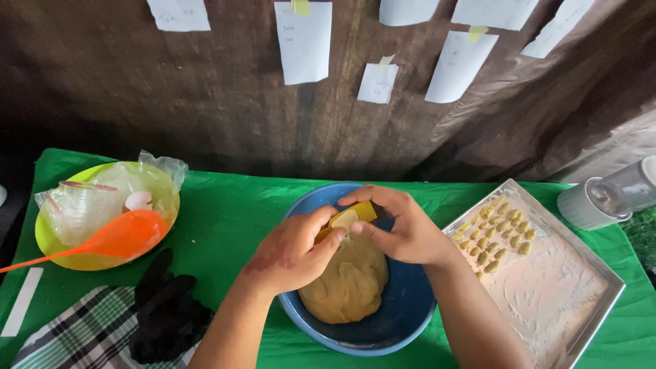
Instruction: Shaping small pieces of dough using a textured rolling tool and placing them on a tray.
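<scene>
Green tablecloth (pixel 225 219) covers the table; the blue bowl (pixel 410 318) sits at centre and is the landmark for everything else. Right of the bowl, touching or nearly touching its rim, lies a floured metal tray (pixel 567 301) with rows of small ridged dough pieces (pixel 495 236) at its far left end, the rest of it bare flour. Left of the bowl, well apart, a yellow-green bowl (pixel 48 242) holds clear plastic bags and an orange spoon (pixel 119 236); nearer than that, a black cloth (pixel 167 311) and a checked cloth (pixel 82 335). Far right of the bowl, a grey-lidded jar (pixel 601 198). Inside the bowl, a big tan dough lump (pixel 348 283), smooth and soft-looking. Above it, both hands meet: left hand (pixel 290 256) curled, fingers closed on a yellow ridged comb-like board (pixel 359 212); right hand (pixel 406 232) fingers bent, thumb and fingertips pressing a small pale dough bit (pixel 344 220) onto the ridges. Step looks like shaping one piece mid-way; finishing it likely calls for a light rolling push so it curls off the ridges.
</scene>
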